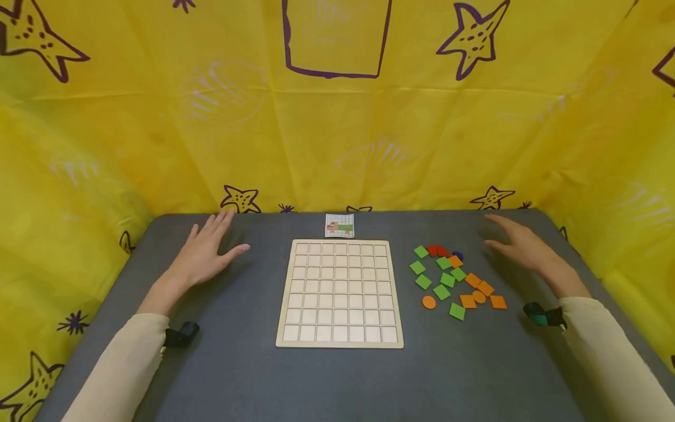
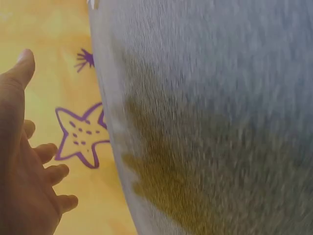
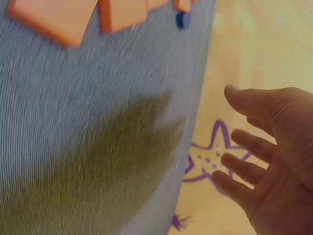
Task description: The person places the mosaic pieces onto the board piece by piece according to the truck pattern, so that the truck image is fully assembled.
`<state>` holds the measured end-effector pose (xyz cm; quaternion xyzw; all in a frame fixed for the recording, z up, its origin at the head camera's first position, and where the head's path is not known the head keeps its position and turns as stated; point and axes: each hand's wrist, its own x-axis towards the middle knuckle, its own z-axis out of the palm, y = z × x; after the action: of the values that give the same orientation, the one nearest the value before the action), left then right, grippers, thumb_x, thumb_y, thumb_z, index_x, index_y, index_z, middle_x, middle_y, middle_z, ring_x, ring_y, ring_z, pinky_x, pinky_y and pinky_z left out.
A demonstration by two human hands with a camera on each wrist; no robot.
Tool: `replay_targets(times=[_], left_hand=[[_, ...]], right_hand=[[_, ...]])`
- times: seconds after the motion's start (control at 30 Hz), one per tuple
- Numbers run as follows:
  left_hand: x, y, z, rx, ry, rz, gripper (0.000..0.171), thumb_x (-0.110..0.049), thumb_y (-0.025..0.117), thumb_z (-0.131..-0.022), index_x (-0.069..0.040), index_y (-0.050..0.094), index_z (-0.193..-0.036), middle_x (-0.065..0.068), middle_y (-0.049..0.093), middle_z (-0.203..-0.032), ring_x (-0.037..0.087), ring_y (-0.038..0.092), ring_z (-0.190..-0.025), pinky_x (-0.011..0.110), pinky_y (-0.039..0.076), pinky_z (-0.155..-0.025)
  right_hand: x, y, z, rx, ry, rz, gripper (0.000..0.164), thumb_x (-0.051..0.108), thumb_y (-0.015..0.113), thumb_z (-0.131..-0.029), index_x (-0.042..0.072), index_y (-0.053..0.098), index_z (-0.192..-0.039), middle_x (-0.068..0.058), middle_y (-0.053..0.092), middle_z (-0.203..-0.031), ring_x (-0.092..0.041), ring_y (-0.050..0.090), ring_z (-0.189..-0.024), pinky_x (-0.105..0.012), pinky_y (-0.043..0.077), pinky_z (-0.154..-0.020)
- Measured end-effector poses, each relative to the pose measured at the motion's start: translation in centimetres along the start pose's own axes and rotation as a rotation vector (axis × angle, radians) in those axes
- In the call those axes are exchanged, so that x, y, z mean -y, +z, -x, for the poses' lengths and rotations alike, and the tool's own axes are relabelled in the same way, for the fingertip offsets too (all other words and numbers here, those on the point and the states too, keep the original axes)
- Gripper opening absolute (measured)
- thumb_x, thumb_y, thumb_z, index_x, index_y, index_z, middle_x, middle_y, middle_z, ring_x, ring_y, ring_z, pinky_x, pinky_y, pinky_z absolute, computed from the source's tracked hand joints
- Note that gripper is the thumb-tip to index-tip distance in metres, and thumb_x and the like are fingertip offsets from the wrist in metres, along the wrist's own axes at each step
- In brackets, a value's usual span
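Note:
My left hand hovers over the left part of the grey table, fingers spread and holding nothing. On the other side my right hand is held above the table with relaxed fingers, also holding nothing. Between them lies a wooden grid board whose square cells are bare. Right of the board, nearest my right hand, are scattered green square tiles, orange square tiles, orange round tiles, red pieces and a dark blue piece. The right wrist view shows orange tiles near its top edge.
A small printed card with a coloured grid picture lies just behind the board. Yellow patterned cloth hangs along the back and sides of the grey table. A wrist camera sits on the left wrist.

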<state>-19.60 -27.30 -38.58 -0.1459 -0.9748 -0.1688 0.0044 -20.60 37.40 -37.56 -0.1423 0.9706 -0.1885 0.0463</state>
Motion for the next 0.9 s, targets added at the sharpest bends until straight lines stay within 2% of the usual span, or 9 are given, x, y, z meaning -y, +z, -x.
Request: replay_targets(times=[0.27,0.37,0.5,0.7,0.9], left_hand=[[-1.6,0.9,0.4,0.005,0.042,-0.007,0.11,-0.067,0.063,-0.083,-0.019,-0.001,-0.159,0.02,0.011,-0.162,0.046,0.013,-0.146,0.065,0.005,-0.113],[-2.4,1.1,1.1,0.045,0.061,0.004,0.112,-0.067,0.065,-0.081,-0.018,0.001,-0.159,0.02,0.011,-0.162,0.046,0.013,-0.146,0.065,0.007,-0.112],[-3.3,1.3,2.7,0.091,0.087,-0.001,0.112,-0.063,0.07,-0.079,-0.015,0.007,-0.159,0.02,0.014,-0.162,0.048,0.014,-0.145,0.068,0.009,-0.11],[-5.4,2.8,4.7,0.127,0.183,0.058,0.105,-0.061,0.072,-0.078,-0.018,0.019,-0.158,0.012,0.022,-0.161,0.046,0.018,-0.145,0.068,0.01,-0.11],[-8.2,3.9,4.9,0.165,0.263,0.069,0.107,-0.062,0.074,-0.076,-0.014,0.023,-0.157,0.008,0.024,-0.161,0.041,0.018,-0.146,0.066,0.009,-0.111]], right_hand=[[1.8,0.4,0.2,-0.057,-0.073,-0.043,0.059,0.017,0.063,-0.097,-0.007,0.038,-0.145,-0.035,0.038,-0.144,-0.056,0.039,-0.126,-0.068,0.033,-0.099],[2.7,0.7,0.1,-0.066,-0.086,-0.051,0.056,0.016,0.063,-0.097,-0.006,0.04,-0.144,-0.034,0.041,-0.143,-0.056,0.044,-0.121,-0.066,0.037,-0.096],[4.0,1.4,-0.8,-0.032,-0.105,-0.08,0.055,0.018,0.062,-0.098,-0.006,0.042,-0.143,-0.031,0.043,-0.143,-0.054,0.047,-0.121,-0.065,0.039,-0.097],[4.8,2.2,-1.4,0.014,-0.094,-0.097,0.054,0.016,0.062,-0.097,-0.004,0.043,-0.144,-0.029,0.044,-0.143,-0.053,0.048,-0.12,-0.063,0.04,-0.097],[5.3,1.1,-0.6,0.0,-0.111,-0.098,0.048,0.019,0.061,-0.098,-0.001,0.05,-0.14,-0.027,0.052,-0.138,-0.052,0.051,-0.12,-0.062,0.041,-0.096]])
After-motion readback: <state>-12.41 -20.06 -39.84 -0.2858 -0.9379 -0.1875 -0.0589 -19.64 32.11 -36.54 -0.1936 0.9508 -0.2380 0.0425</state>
